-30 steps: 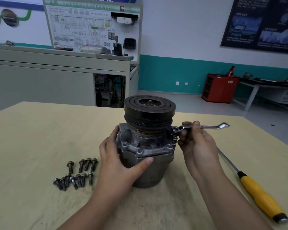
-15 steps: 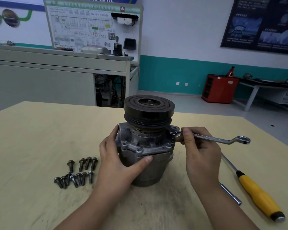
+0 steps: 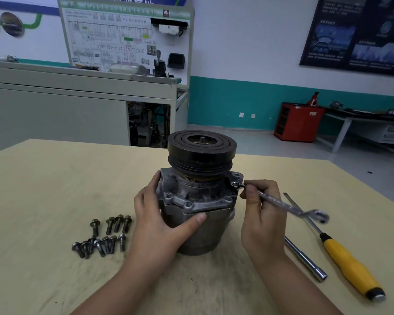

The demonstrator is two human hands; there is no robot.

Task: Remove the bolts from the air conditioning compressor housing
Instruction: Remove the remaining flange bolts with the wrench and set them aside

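The compressor (image 3: 196, 214) stands on end on the pale wooden table (image 3: 43, 189), long axis vertical, with its black grooved pulley (image 3: 201, 148) on top, facing up. Its body is dull grey cast metal, grimy and scuffed, with a lobed flange carrying round bolt holes just below the pulley. The left hand (image 3: 159, 221) wraps the compressor's left side, fingers curled round the back out of sight and thumb laid across the front along the seam under the flange. The right hand (image 3: 262, 214), just right of the compressor, pinches the shank of a slim bright steel wrench (image 3: 280, 204) between curled fingers. The wrench's near ring sits on the flange ear at the compressor's upper right, and its long axis runs out to the right and toward the viewer; the far ring is blurred, and whatever lies under the near ring cannot be made out. Left of the compressor lies a cluster of dark flanged bolts (image 3: 105, 237). To its right lie a chromed extension bar (image 3: 305, 258), partly hidden behind the right wrist, and a yellow-handled screwdriver (image 3: 350, 267).
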